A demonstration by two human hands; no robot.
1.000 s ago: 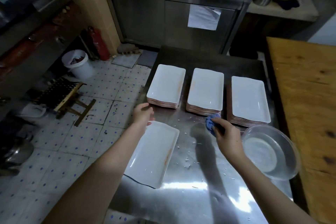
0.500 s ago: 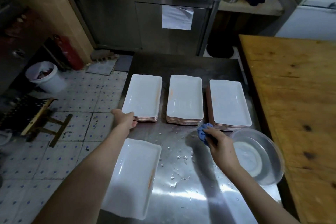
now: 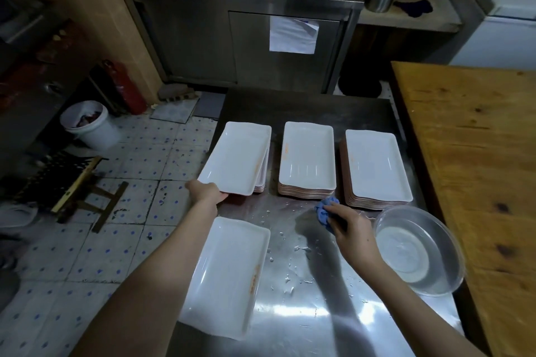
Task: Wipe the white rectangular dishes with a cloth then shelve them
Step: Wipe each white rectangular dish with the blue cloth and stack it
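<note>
On steel table (image 3: 304, 313), three stacks of white rectangular dishes in row. My left hand (image 3: 207, 193) grips near edge of top dish (image 3: 236, 159), skewed off left stack (image 3: 261, 186). My right hand (image 3: 352, 229) clutches bunched blue cloth (image 3: 323, 211), just in front of middle stack (image 3: 307, 156). Near right stack (image 3: 375, 166) sits clear bowl (image 3: 417, 249). Nearer me lies single dish (image 3: 229, 275), beside left forearm, orange smear along its right side.

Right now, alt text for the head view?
Left hand holds the top dish tilted over the left of three stacks on a steel table; right hand grips a blue cloth. Another dish lies nearer, a bowl at right.
</note>
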